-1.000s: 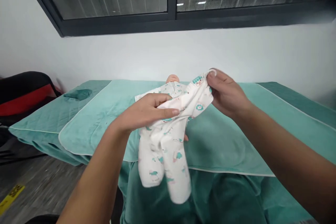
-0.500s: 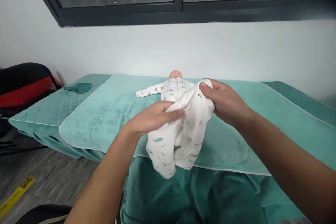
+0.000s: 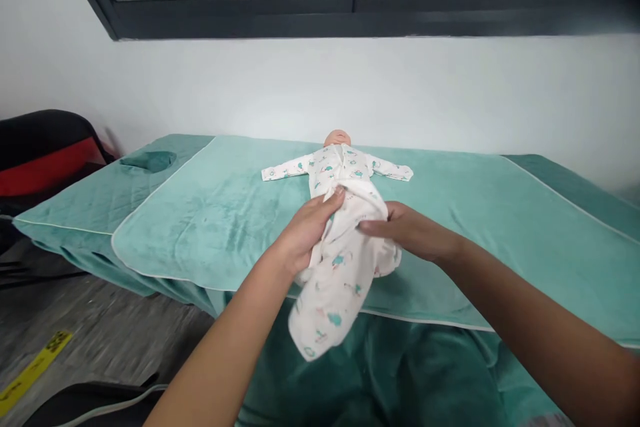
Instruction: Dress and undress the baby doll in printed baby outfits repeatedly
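White baby pants (image 3: 345, 273) with small green and pink prints hang from both my hands over the near side of the bed. My left hand (image 3: 310, 223) pinches them near the waistband, thumb on top. Lower on the right, my right hand (image 3: 400, 230) grips the cloth, its thumb lying across the front. Behind the pants a baby doll (image 3: 337, 138) lies on its back, head toward the wall. It wears a matching long-sleeved white top (image 3: 340, 163), with both sleeves stretched out sideways. The doll's lower body is hidden behind the pants.
The bed has a green velvet cover with a pale-edged mat (image 3: 200, 213) on it. A hole (image 3: 150, 160) opens in its left end. A black and red chair (image 3: 50, 160) stands at the left. Yellow tape (image 3: 35, 370) marks the floor. A dark window frame (image 3: 240, 17) is above.
The pants have turned and moved lower, with one leg now hanging toward me. My right hand has come down and inward, uncovering the doll's sleeve on the right.
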The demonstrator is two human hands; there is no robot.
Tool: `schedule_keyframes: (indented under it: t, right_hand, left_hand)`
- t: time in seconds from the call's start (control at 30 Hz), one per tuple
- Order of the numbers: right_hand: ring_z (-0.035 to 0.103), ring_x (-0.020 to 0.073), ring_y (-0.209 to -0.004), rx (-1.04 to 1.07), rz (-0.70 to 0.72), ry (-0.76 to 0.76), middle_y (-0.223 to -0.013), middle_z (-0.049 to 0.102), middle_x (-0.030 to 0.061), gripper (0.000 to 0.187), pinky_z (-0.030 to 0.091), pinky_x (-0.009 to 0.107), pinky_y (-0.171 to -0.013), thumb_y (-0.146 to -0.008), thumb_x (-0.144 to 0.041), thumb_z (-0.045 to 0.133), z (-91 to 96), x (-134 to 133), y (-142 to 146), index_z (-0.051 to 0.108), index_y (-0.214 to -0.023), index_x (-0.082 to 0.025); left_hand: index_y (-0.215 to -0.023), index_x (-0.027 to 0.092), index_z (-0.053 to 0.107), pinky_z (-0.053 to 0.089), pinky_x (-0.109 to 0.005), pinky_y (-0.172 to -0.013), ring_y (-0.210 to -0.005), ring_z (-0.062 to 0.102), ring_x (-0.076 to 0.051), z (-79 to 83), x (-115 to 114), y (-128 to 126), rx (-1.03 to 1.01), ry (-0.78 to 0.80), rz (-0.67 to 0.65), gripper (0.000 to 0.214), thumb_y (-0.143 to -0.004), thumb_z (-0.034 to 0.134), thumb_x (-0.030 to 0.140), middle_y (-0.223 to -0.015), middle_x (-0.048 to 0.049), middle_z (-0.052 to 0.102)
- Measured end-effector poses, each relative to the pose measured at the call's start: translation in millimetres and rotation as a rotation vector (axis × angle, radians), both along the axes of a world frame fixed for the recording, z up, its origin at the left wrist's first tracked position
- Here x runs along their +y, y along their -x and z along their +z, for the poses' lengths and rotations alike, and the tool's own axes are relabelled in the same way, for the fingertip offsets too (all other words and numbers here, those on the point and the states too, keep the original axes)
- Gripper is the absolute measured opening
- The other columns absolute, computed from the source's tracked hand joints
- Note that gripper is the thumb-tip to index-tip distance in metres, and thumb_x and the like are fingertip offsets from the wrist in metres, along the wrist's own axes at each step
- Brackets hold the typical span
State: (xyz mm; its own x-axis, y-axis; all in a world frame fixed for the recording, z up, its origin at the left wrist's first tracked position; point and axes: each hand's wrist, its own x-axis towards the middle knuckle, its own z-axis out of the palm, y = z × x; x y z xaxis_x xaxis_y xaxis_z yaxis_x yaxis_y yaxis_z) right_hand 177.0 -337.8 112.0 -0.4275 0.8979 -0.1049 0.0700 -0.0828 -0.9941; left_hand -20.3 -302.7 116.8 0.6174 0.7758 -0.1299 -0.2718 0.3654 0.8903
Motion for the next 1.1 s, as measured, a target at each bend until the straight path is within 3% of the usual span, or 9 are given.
schedule_keyframes:
  t: [0.17,0.3,0.4,0.53,0.6,0.67,0.77,0.9,1.1]
  right_hand:
    - [0.072,0.0245,-0.084,0.188,-0.389,-0.011,-0.097,0.076,0.0067,0.042,0.057,0.034,-0.071,-0.082,-0.049,0.073,-9.4,4,7,0.071,-0.115,-0.022]
    - [0.071,0.0255,-0.085,0.257,-0.498,0.050,-0.100,0.076,0.0077,0.047,0.057,0.034,-0.071,-0.083,-0.054,0.070,-25.9,-1,4,0.070,-0.117,-0.022]
    - [0.071,0.0257,-0.085,0.232,-0.416,0.141,-0.098,0.076,0.0101,0.051,0.056,0.034,-0.072,-0.079,-0.056,0.073,-50.2,-16,-6,0.071,-0.113,-0.017]
    - [0.070,0.0276,-0.093,0.102,-0.037,0.282,-0.103,0.074,0.0108,0.050,0.055,0.039,-0.081,-0.075,-0.046,0.079,-82.7,-43,-16,0.071,-0.114,-0.016]
    - [0.068,0.0285,-0.098,0.027,-0.101,0.270,-0.106,0.074,0.0099,0.047,0.053,0.041,-0.084,-0.079,-0.045,0.075,-97.2,-51,-15,0.069,-0.117,-0.017]
    - [0.067,0.0287,-0.099,-0.053,-0.318,0.189,-0.107,0.074,0.0084,0.045,0.052,0.041,-0.085,-0.082,-0.048,0.070,-111.2,-53,-13,0.068,-0.116,-0.019]
    - [0.066,0.0272,-0.093,-0.233,-0.590,0.055,-0.100,0.073,0.0057,0.037,0.050,0.039,-0.080,-0.085,-0.048,0.064,-128.0,-49,-8,0.067,-0.108,-0.020]
    - [0.064,0.0262,-0.091,-0.308,-0.729,0.008,-0.095,0.071,0.0044,0.030,0.048,0.037,-0.076,-0.088,-0.048,0.058,-131.7,-43,1,0.065,-0.095,-0.020]
    - [0.068,0.0257,-0.095,0.345,-0.626,0.198,-0.108,0.074,0.0062,0.038,0.051,0.039,-0.087,-0.083,-0.048,0.069,-119.4,-40,16,0.068,-0.112,-0.023]
  left_hand:
    - [-0.075,0.013,0.066,0.039,-0.023,-0.050,-0.048,0.046,-0.007,-5.5,-6,3,0.204,-0.072,-0.265,0.031,-0.070,0.084,0.037,-0.063,0.0002,0.059]
    - [-0.099,0.013,0.070,0.051,-0.029,-0.074,-0.079,0.066,-0.019,-20.1,-12,2,0.003,0.040,-0.121,0.029,-0.074,0.079,0.024,-0.091,-0.0078,0.072]
    - [-0.112,0.012,0.068,0.052,-0.032,-0.080,-0.089,0.069,-0.024,-40.1,-19,3,-0.118,0.143,-0.003,0.037,-0.079,0.074,0.027,-0.102,-0.0123,0.074]
    - [-0.115,0.011,0.066,0.052,-0.032,-0.083,-0.092,0.070,-0.025,-63.8,-30,4,-0.022,0.219,-0.034,0.039,-0.081,0.074,0.030,-0.104,-0.0142,0.074]
    - [-0.116,0.012,0.065,0.052,-0.034,-0.087,-0.095,0.070,-0.024,-68.9,-33,3,0.012,0.250,-0.048,0.039,-0.082,0.073,0.030,-0.106,-0.0142,0.073]
    - [-0.120,0.014,0.063,0.052,-0.034,-0.090,-0.099,0.069,-0.024,-68.5,-33,1,0.032,0.250,-0.030,0.042,-0.083,0.072,0.029,-0.110,-0.0133,0.073]
    - [-0.124,0.016,0.062,0.051,-0.035,-0.092,-0.105,0.067,-0.026,-61.1,-27,-1,0.133,0.153,-0.034,0.047,-0.080,0.073,0.025,-0.117,-0.0117,0.071]
    - [-0.118,0.016,0.064,0.050,-0.038,-0.093,-0.108,0.065,-0.028,-53.7,-14,-2,0.463,-0.178,-0.056,0.040,-0.078,0.068,0.019,-0.118,-0.0095,0.070]
    - [-0.112,0.019,0.066,0.044,-0.041,-0.101,-0.114,0.061,-0.029,-55.9,-5,-11,0.816,-0.577,-0.079,0.029,-0.086,0.053,0.021,-0.122,-0.0080,0.068]
